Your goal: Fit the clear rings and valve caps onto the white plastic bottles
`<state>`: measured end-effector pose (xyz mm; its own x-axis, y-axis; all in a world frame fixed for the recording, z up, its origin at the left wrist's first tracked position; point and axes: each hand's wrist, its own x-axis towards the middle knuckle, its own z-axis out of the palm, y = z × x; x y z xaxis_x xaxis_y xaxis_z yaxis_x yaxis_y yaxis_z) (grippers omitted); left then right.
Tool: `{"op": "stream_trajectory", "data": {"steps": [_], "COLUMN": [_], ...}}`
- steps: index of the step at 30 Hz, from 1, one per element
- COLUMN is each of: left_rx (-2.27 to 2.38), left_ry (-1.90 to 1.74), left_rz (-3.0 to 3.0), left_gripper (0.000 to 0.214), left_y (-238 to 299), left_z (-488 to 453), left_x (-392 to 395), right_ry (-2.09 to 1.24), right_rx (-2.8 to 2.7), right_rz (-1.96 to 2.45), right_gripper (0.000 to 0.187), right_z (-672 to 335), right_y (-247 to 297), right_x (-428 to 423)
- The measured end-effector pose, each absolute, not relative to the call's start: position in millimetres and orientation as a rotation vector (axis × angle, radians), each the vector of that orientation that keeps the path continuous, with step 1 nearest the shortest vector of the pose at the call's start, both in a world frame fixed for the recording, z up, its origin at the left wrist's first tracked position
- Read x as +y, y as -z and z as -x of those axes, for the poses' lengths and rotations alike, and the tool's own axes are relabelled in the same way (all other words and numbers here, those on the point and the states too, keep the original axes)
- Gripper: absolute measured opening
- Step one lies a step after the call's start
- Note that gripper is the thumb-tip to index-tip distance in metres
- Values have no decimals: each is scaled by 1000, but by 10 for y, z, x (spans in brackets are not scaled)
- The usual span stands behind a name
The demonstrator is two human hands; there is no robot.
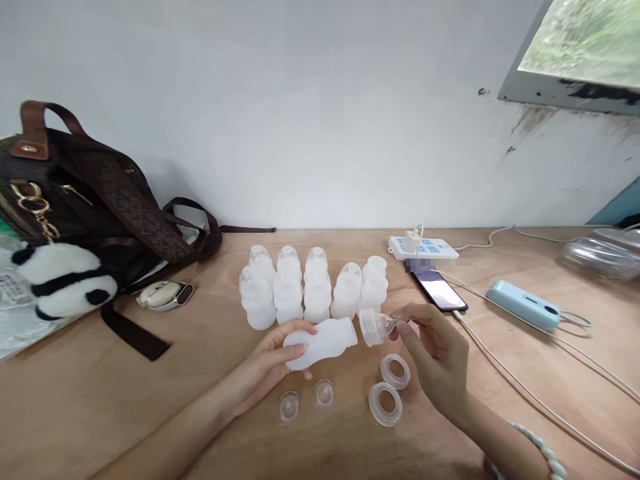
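My left hand is closed round a white translucent bottle, held on its side with the mouth pointing right. My right hand pinches a clear nipple fitted in a screw ring just off the bottle's mouth, a small gap between them. On the table below lie two loose clear nipples and two loose rings. Behind my hands stand several capped white bottles in a cluster, plus one uncapped bottle.
A dark handbag with a panda plush sits at the left, a small case beside it. A power strip, a charging phone, cables and a light blue device lie at the right. Wall behind.
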<state>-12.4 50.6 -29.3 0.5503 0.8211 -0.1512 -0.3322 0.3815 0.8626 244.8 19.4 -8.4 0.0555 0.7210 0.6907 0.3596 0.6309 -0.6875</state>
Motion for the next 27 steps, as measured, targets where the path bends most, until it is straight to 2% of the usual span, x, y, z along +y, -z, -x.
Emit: {"op": "stream_trajectory", "data": {"steps": [13, 19, 21, 24, 27], "left_rx": [599, 579, 574, 575, 598], "left_ry": [-801, -792, -787, -777, -778], "left_rz": [-849, -898, -936, -1008, -1042], "left_gripper": [28, 27, 26, 27, 27], "left_y": [279, 282, 291, 315, 328], "left_z": [132, 128, 127, 122, 113], "left_x": [511, 505, 503, 498, 491], "right_ry": [-401, -416, -435, -465, -577], "right_rx": [-1812, -2018, -2028, -2009, -2025], "right_rz": [1043, 983, 1007, 1166, 1253], "right_gripper": [11, 31, 29, 14, 22], "right_z": [-2400, -2415, -2404, -2396, -2406], "right_y": [151, 117, 143, 207, 213], "right_x": [243, 219, 226, 252, 269]}}
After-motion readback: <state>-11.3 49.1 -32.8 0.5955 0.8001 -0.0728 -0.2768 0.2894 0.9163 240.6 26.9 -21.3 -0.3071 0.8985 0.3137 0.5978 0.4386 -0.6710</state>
